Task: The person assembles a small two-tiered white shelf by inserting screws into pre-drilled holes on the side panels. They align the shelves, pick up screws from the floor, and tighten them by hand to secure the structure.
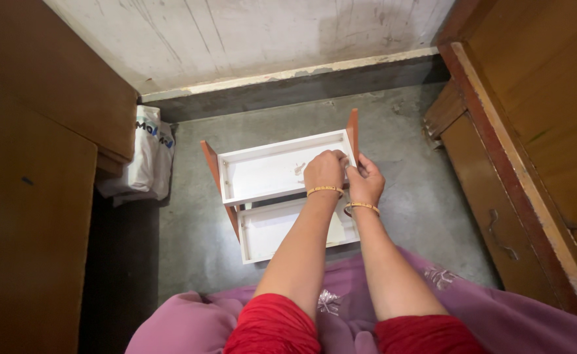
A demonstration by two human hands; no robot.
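Together, both hands' fingers [341, 159] at the upper white drawer's [268, 172] right corner.

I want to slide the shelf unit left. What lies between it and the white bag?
Only bare grey floor separates the white shelf unit from the white bag, as the head view shows.

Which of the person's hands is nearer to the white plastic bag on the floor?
Left. The left hand rests over the upper white shelf, on the side toward the plastic bag. The right hand is at the shelf's right end, farther from the bag.
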